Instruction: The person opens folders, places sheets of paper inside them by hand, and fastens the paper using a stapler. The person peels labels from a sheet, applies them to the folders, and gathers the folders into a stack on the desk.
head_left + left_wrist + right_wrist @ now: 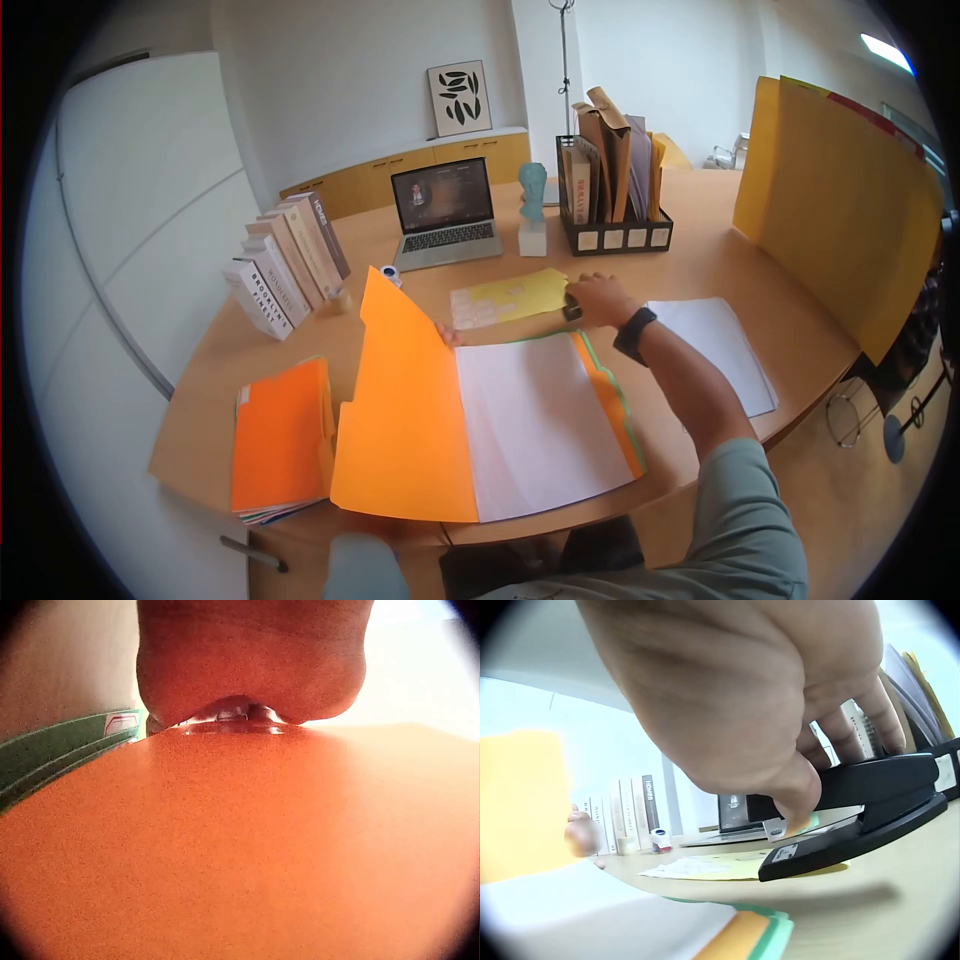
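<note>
An orange folder (400, 420) lies open in front of me with a white sheet (540, 420) inside. My left hand (450, 335) holds the raised left flap by its top edge; in the left wrist view the palm (247, 660) lies against the orange flap (240, 847). My right hand (597, 298) reaches past the folder's far edge. Its fingers (855, 727) curl round a black stapler (870, 810) that sits on the desk next to a yellow sheet (510, 295). Green folder edges (592, 348) show under the orange one.
A loose white sheet (720, 350) lies at the right and a stack of orange folders (280, 445) at the left. Behind stand a row of books (285, 265), a laptop (445, 212), a small teal bust (533, 205), a black file organiser (612, 190) and an upright yellow folder (840, 200).
</note>
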A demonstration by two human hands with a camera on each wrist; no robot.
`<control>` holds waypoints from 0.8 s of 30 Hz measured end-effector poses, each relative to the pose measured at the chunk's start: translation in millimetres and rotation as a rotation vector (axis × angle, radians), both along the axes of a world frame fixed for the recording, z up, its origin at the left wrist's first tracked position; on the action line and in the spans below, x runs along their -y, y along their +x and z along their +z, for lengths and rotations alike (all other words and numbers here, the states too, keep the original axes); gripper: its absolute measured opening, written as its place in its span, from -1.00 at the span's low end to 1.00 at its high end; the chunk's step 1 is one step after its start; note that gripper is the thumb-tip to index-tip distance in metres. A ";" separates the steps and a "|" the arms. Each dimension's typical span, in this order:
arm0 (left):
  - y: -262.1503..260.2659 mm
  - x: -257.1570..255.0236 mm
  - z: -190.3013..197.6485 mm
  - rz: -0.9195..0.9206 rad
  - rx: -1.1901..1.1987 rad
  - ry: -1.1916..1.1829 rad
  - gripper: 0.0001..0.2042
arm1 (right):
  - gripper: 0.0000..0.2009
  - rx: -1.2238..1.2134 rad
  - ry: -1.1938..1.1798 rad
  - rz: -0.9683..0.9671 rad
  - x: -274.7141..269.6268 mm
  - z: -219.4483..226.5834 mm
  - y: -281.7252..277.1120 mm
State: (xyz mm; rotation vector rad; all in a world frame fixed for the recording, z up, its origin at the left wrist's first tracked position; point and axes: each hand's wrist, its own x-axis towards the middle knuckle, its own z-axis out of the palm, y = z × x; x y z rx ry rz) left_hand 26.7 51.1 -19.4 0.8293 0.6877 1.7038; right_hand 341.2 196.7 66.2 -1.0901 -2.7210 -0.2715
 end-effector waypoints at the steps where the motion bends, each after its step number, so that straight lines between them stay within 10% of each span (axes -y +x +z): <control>1: 0.6 1.4 1.3 0.022 -0.021 -0.017 -0.77 | -0.76 -0.009 -0.015 -0.017 -5.1 -2.7 7.2; 14: 6.8 8.1 7.1 0.258 -0.340 -0.172 -0.77 | -0.61 -0.198 -0.125 -0.023 -16.4 8.9 24.8; 19: 18.5 17.3 24.1 0.445 -0.738 -0.217 -0.81 | -0.74 -0.180 -0.081 0.104 -43.0 47.9 4.9; 22: 18.2 17.8 11.1 0.402 -0.632 -0.227 -0.86 | -0.90 -0.422 -0.271 0.110 -46.7 61.3 -27.9; 24: 7.2 7.3 -5.1 0.409 -0.593 -0.164 -0.87 | -0.92 -0.153 -0.089 0.304 -71.9 56.8 -50.7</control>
